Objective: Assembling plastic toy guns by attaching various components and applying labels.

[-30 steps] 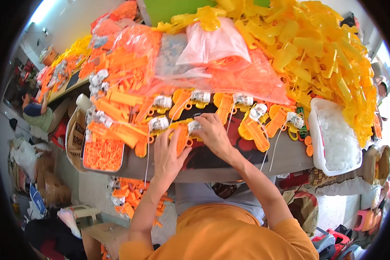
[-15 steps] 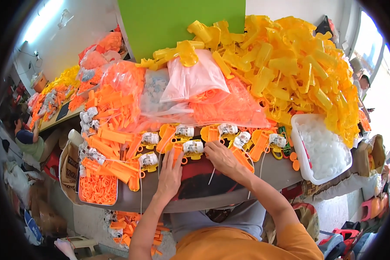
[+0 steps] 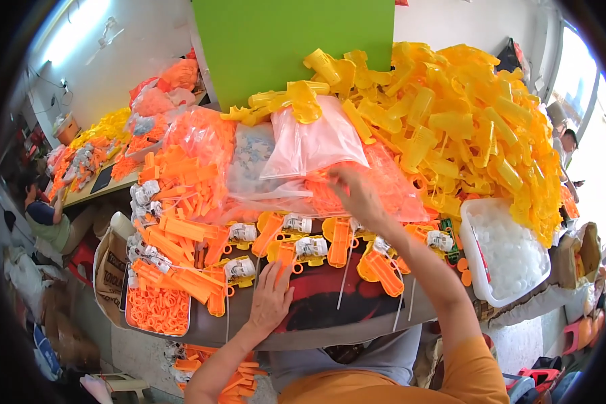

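My left hand [image 3: 271,296] lies with fingers stretched out at the near side of a yellow-and-orange plastic assembly [image 3: 286,253], its fingertips touching the orange part. A white printed cylinder [image 3: 312,247] is fixed to that assembly. My right hand [image 3: 355,195] is raised over a clear bag of orange plastic parts [image 3: 397,182], fingers bent and apart; I make out nothing in them. Under my right forearm lies another assembly [image 3: 382,269] with a pale cord trailing from it. Similar assemblies stand in a row, partly hidden by the forearm.
A heap of yellow shells [image 3: 464,121] rises at the back right. On the right stands a white tub [image 3: 475,269] of translucent pieces; on the left, a tray of orange rings [image 3: 158,306]. Orange pieces [image 3: 175,236] pile up behind it. People sit at far left and far right.
My right hand has left the assembly's white cylinder and moved up and away to the bag of orange parts. My left hand stays by the same assembly. The whole view has shifted slightly.
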The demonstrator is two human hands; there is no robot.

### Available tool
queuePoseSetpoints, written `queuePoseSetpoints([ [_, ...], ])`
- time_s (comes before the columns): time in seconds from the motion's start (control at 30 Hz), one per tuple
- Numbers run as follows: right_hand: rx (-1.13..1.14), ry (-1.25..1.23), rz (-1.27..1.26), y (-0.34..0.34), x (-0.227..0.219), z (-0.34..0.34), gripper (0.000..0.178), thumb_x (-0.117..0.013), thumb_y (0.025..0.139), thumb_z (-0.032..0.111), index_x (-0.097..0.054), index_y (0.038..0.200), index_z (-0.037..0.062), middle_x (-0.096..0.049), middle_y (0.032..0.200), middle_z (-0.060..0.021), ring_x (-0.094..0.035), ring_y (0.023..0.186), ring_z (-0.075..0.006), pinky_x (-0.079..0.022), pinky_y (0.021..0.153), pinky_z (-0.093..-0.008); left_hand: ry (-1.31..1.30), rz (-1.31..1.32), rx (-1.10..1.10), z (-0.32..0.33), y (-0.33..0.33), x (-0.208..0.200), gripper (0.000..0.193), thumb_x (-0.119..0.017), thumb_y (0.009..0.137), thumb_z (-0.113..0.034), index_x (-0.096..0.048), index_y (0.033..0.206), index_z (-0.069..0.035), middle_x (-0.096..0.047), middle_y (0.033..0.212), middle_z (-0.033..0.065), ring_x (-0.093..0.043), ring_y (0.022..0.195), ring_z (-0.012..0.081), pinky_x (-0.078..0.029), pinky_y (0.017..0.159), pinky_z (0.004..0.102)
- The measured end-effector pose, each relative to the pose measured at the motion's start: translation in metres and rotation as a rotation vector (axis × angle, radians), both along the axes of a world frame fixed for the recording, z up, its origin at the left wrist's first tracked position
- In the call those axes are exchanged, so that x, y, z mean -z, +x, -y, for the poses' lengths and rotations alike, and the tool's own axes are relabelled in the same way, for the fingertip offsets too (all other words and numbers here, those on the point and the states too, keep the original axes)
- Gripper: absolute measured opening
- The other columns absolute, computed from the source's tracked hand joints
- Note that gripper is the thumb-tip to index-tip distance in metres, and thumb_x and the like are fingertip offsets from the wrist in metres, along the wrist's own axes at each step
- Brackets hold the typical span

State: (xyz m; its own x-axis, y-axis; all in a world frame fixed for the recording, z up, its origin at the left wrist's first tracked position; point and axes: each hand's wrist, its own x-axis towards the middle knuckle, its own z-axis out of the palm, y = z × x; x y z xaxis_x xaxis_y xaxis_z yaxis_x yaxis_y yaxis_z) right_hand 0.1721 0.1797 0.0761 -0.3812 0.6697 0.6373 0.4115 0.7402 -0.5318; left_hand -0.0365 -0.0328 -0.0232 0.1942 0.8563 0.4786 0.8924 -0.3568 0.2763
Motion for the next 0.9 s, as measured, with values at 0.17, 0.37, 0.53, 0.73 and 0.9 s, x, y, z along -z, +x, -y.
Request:
queuePoseSetpoints([
  [0.17,0.272,0.038,-0.126,-0.04,-0.046,-0.099,0.036,-0.069,0.089,0.022,-0.058,0.115,-0.0004,-0.067,0.1,-0.0161,-0.066,0.087,-0.0264,-0.052,0.078,-0.0369,0.059,0.068,-0.003,-0.002,0.002,-0.001,0.055,-0.071,0.081,-0.006,-0.053,0.134,-0.003,-0.049,0.133,0.0192,-0.047,0.123,0.0384,-0.044,0.102,0.0448],
  [0.37,0.5,0.06,0.013,-0.09,-0.046,-0.161,0.038,-0.065,0.089,0.034,-0.062,0.109,0.0022,-0.067,0.106,-0.02,-0.065,0.099,-0.0371,-0.049,0.085,-0.0473,0.049,0.063,0.0,0.011,-0.001,0.005,0.048,-0.07,0.081,-0.004,-0.059,0.128,-0.003,-0.052,0.128,0.0173,-0.049,0.12,0.0374,-0.045,0.1,0.0443],
  [0.53,0.59,0.254,-0.069,-0.068,-0.038,-0.18,0.018,-0.061,0.084,0.02,-0.067,0.077,0.0035,-0.067,0.073,-0.0168,-0.066,0.072,-0.0345,-0.051,0.065,-0.0456,0.071,0.087,0.019,-0.003,0.0,0.007,0.043,-0.064,0.085,-0.004,-0.059,0.128,-0.004,-0.054,0.125,0.0179,-0.05,0.119,0.0413,-0.044,0.102,0.0472],
  [0.73,-0.181,-0.391,-0.095,-0.004,-0.045,-0.035,0.03,-0.064,0.093,0.03,-0.071,0.103,0.0024,-0.065,0.073,-0.002,-0.061,0.064,-0.0117,-0.048,0.056,-0.0305,0.089,0.072,-0.018,-0.008,-0.005,0.006,0.043,-0.065,0.084,-0.005,-0.059,0.126,-0.001,-0.056,0.126,0.0164,-0.05,0.12,0.0368,-0.045,0.102,0.0432],
  [0.9,-0.355,-0.857,0.144,0.04,0.029,0.096,0.024,-0.063,0.095,0.016,-0.067,0.114,0.0006,-0.067,0.083,-0.0034,-0.063,0.066,-0.0079,-0.05,0.058,-0.0242,0.292,0.339,0.024,-0.007,-0.005,0.017,0.03,-0.057,0.091,-0.001,-0.059,0.121,0.001,-0.062,0.118,0.0169,-0.058,0.112,0.0333,-0.046,0.098,0.0404],
])
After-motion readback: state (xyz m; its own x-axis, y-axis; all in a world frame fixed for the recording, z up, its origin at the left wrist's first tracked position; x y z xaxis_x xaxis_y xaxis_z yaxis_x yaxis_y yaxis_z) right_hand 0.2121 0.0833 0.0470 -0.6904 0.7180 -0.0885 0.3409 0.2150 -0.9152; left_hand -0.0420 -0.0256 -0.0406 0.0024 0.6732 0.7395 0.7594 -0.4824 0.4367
